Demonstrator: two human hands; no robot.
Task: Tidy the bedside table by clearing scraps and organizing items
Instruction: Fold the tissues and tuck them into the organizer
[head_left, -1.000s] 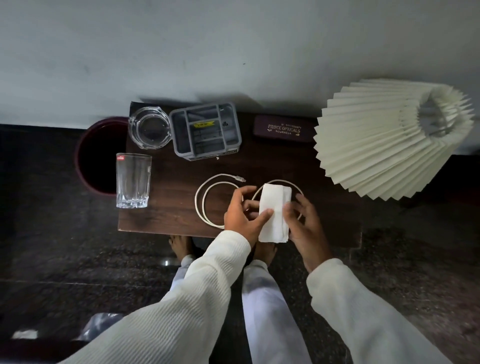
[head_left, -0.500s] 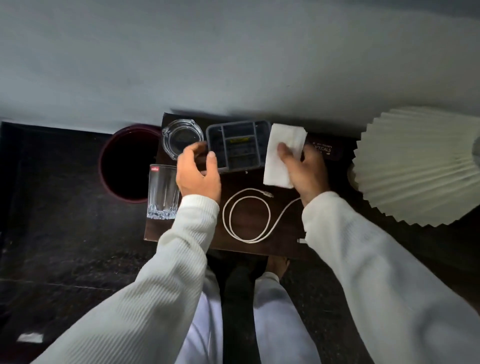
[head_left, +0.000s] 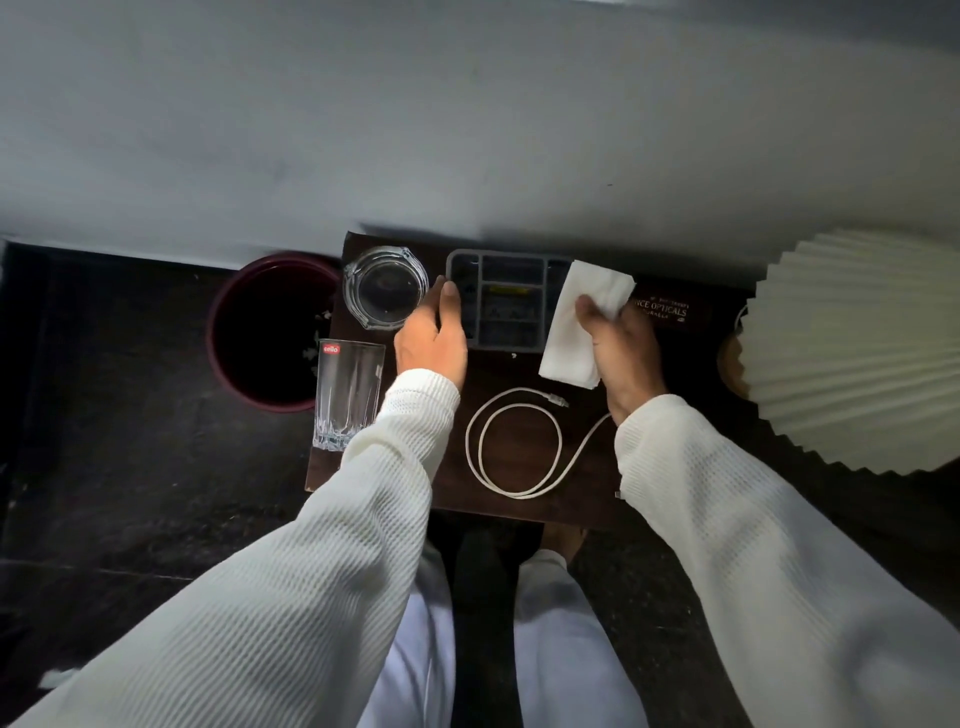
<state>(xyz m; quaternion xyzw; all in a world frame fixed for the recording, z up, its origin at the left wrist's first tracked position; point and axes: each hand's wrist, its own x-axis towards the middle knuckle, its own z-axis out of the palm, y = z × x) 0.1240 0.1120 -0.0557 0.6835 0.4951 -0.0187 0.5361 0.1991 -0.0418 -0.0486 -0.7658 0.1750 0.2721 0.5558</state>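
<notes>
- The bedside table looks mostly cleared: one tiny pale scrap lies just in front of the grey organiser tray at the back edge, and I see no other scraps on the wood
- The maroon bin beside the table's left edge holds pale bits, so scrap clearing seems largely done
- The right hand is closed on a folded white tissue, pinched by thumb and fingers over the tray's right end; I judge wiping is the step in hand
- The left hand rests against the tray's left side with the thumb on its rim; the fingers are hidden, so I cannot tell whether it grips
- Still to sort, by my guess: the white cable lies loosely looped near the front edge, outside the tray
- The glass ashtray sits at the back left corner, the tumbler at the left edge, the glasses case by the lamp shade on the right
</notes>
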